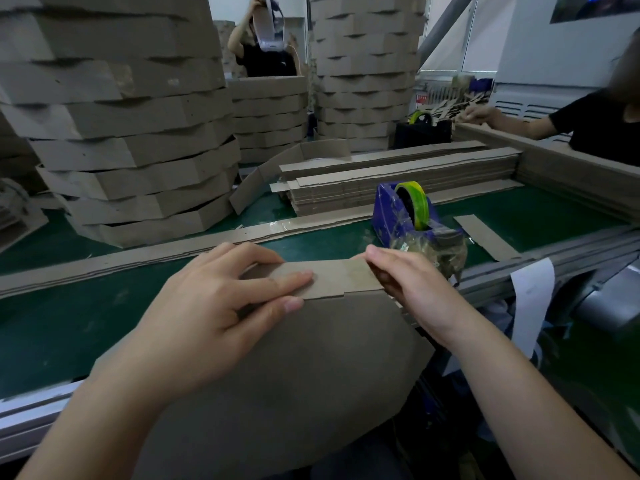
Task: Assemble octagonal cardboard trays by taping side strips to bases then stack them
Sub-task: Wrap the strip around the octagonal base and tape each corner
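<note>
A grey-brown octagonal cardboard base point(311, 368) lies tilted over the table's front edge, bottom face towards me. A side strip point(332, 277) is folded over its far edge. My left hand point(221, 306) presses fingers flat on the strip and grips that edge. My right hand point(412, 292) pinches the strip's right end, thumb on top. A clear patch of tape seems to cover the strip near my right thumb. The blue tape dispenser point(405, 213) with a yellow-green roll stands just behind my right hand.
Tall stacks of finished trays point(131, 133) fill the left and back point(367, 74). A pile of flat strips point(381, 181) lies mid-table on the green belt point(62, 327). A long strip point(138, 254) crosses the belt. One person stands behind, another's arm point(519, 124) reaches at right.
</note>
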